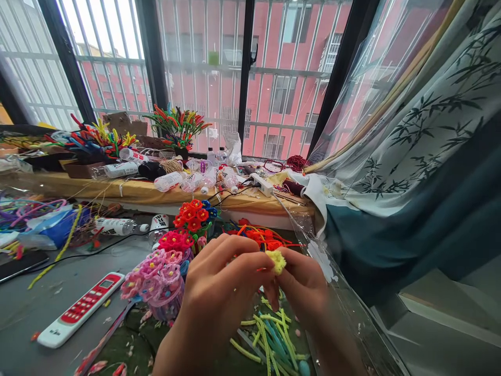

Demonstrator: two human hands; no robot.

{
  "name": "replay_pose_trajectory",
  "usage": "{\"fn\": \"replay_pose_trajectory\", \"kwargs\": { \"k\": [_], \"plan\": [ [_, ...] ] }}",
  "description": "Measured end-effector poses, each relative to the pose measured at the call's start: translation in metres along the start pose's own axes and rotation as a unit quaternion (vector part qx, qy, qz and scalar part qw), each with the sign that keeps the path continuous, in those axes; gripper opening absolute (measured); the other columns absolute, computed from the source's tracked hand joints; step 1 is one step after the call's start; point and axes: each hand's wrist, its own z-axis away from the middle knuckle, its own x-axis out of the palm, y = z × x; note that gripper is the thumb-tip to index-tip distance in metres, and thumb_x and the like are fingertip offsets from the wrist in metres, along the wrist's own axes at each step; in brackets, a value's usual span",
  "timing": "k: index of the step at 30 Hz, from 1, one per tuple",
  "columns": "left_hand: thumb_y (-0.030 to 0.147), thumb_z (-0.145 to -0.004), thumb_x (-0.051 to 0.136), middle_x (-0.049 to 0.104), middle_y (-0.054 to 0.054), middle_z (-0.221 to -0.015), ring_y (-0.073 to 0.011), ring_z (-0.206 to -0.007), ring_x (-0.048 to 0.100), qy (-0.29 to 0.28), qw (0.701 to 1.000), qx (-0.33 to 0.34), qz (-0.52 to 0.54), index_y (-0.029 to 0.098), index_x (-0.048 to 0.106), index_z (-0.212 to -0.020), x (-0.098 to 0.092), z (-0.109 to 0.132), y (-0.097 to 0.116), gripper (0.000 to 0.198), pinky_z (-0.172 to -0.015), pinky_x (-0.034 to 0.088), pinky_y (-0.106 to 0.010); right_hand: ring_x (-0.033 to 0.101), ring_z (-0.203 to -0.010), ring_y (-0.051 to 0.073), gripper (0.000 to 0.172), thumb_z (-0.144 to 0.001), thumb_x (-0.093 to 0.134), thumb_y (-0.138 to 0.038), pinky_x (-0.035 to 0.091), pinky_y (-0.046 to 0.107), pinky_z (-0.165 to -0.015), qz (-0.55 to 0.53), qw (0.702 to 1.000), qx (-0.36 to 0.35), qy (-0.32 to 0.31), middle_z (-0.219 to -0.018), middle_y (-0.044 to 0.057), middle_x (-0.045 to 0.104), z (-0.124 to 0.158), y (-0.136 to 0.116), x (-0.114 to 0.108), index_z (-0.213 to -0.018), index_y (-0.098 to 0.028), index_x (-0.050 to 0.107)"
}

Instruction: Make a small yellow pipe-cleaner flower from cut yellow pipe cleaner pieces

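Note:
Between my two hands is a small fuzzy yellow pipe-cleaner piece (277, 261), bunched into a little ball-like shape. My left hand (227, 274) comes in from the left, its fingers bent and their tips pinching the piece. From the right, my right hand (303, 284) pinches the same piece between thumb and fingers. Below the hands lie cut yellow-green pipe cleaners (270, 334) in a loose pile with some teal strips. Just left of my left hand stand bunches of pink pipe-cleaner flowers (158, 274), with red flowers (191, 215) behind them.
A white and red remote control (82, 310) lies on the grey table at the left. Plastic bottles (168, 181) and a power strip (261, 184) rest on the window ledge, near a potted pipe-cleaner plant (180, 128). A curtain (426, 141) hangs at the right.

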Motion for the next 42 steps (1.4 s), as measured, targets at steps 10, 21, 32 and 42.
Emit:
{"fn": "replay_pose_trajectory", "kwargs": {
  "k": [10,21,32,42],
  "plan": [
    [0.004,-0.088,0.062,0.063,0.0,-0.08,-0.0108,-0.073,0.056,-0.012,1.0,-0.011,0.011,0.015,0.061,-0.084,-0.002,-0.002,-0.001,0.012,-0.067,0.045,-0.022,0.047,-0.05,0.008,0.023,-0.089,0.069,-0.039,0.037,0.019,-0.048,0.13,0.99,-0.006,0.055,-0.057,-0.004,0.057,0.002,-0.012,0.005,-0.078,-0.02,0.069],
    [0.004,-0.082,0.069,0.066,0.003,-0.075,-0.0079,-0.065,0.059,-0.037,0.98,-0.129,0.146,0.017,0.066,-0.079,-0.008,-0.003,-0.003,0.014,-0.061,0.048,-0.016,0.047,-0.044,0.008,0.023,-0.086,0.071,-0.039,0.037,0.018,-0.043,0.112,0.99,-0.007,0.09,-0.052,-0.003,0.058,0.003,-0.012,0.011,-0.075,-0.019,0.072],
    [0.008,-0.081,0.071,0.07,-0.001,-0.076,-0.0129,-0.068,0.066,-0.016,0.996,-0.058,0.06,0.018,0.067,-0.079,-0.008,-0.003,-0.004,0.011,-0.061,0.052,-0.022,0.048,-0.043,0.01,0.026,-0.087,0.07,-0.039,0.039,0.021,-0.041,0.161,0.981,-0.038,0.1,-0.05,-0.002,0.057,0.004,-0.014,0.015,-0.073,-0.017,0.071],
    [0.006,-0.082,0.066,0.069,0.0,-0.074,-0.013,-0.067,0.063,0.012,0.998,-0.06,0.017,0.018,0.064,-0.077,-0.005,-0.005,0.002,0.013,-0.063,0.049,-0.025,0.055,-0.053,0.012,0.019,-0.09,0.066,-0.027,0.043,0.023,-0.052,0.317,0.923,-0.164,0.142,-0.06,-0.002,0.063,0.005,-0.014,0.018,-0.072,-0.021,0.07]
  ]
}}
